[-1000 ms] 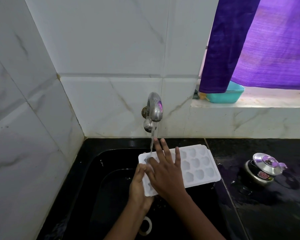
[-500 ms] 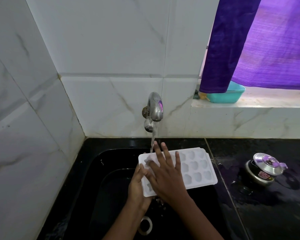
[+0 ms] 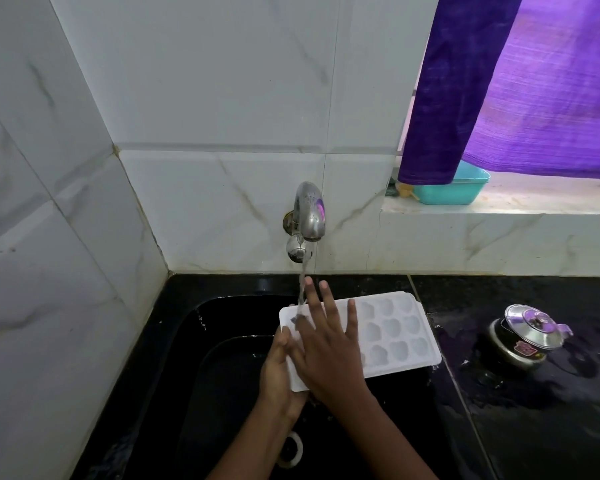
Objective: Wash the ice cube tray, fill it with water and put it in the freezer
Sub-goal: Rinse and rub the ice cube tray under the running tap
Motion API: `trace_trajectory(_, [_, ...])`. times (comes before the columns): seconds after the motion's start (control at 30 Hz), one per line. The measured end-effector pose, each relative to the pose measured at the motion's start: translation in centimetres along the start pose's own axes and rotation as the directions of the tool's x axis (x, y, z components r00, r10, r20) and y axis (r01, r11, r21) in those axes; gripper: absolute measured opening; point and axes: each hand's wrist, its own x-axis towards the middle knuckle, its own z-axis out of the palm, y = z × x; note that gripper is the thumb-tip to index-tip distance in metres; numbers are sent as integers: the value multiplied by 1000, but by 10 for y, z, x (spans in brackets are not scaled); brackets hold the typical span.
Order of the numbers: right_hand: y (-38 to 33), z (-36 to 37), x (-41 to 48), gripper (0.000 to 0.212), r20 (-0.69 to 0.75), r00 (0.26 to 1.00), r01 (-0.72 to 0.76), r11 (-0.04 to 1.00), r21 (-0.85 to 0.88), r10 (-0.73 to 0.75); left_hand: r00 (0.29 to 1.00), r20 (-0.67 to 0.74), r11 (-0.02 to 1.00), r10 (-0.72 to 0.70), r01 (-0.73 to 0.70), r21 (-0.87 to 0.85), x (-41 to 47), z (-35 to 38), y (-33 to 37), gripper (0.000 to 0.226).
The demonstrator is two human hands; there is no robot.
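Left grip: our left hand clasps the near left corner of the ice cube tray; the thumb lies along the rim; the fingers underneath are hidden
Right hand: our right hand lies unclenched and flat on the tray's left half, fingers straight and spread; it grasps nothing
Tray: white plastic, rectangular, with rows of rounded pockets; we hold it above the sink, its right end reaching the sink's right edge; the left pockets are covered by our hand
Water: a thin stream falls from the tap onto the tray's far left corner, just beside our right fingertips
Tap: a short curved steel spout on the wall, a round knob below it
Sink: black, glossy, wet; the pale drain ring is partly hidden by our left forearm
Writing: a steel pot with a tilted lid stands on the wet black counter; its reddish label is too small to read
Cut off: a purple curtain covers part of a teal tub on the marble sill
Walls: white veined tiles
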Motion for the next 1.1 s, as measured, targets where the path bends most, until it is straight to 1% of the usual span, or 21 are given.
trace_trajectory(0.1, [0,1,-8,49,35,998,60,998,-5,-60,998,2,998,55,-55,-10,1,-1,7,44])
trace_trajectory(0.17, [7,-4,-11,53,46,995,80,994,79,-83,999,-3,999,52,-52,0,1,-5,11,45])
trace_trajectory(0.23, [9,-9,-16,53,42,998,46,987,153,-53,1000,2,1000,23,-23,1,1,-8,9,53])
trace_trajectory(0.3, [9,-11,-24,49,23,1000,2,990,143,-5,1000,4,1000,-3,3,-4,2,-8,9,59])
trace_trajectory(0.4, [9,-10,-34,41,43,998,-48,986,159,42,999,7,999,-34,34,-34,6,-4,9,64])
trace_trajectory(0.5, [6,-8,-40,40,63,998,-34,990,140,26,998,44,996,-49,52,-72,8,2,12,63])
trace_trajectory(0.57, [7,-9,-37,39,54,998,-22,992,125,15,998,55,997,-43,47,-66,9,4,14,60])
trace_trajectory(0.7, [1,-12,-19,41,44,998,-41,999,28,39,997,69,997,-16,21,-72,9,8,12,55])
trace_trajectory(0.8, [-4,-8,-17,44,36,999,13,1000,-26,-12,998,68,998,-5,9,-62,10,8,13,54])
trace_trajectory(0.87, [1,-6,-15,41,15,1000,17,1000,-4,-17,998,68,999,6,-3,-54,11,7,11,50])
trace_trajectory(0.93, [4,-7,-10,41,10,1000,-10,1000,22,10,997,65,999,30,-27,-46,12,7,8,47])
trace_trajectory(1.03, [1,-4,-12,45,29,1000,-1,999,55,-1,999,49,999,16,-14,-38,16,10,10,55])
trace_trajectory(1.1, [7,-1,-13,49,85,996,12,993,117,-22,999,41,999,5,-3,-42,19,12,13,60])
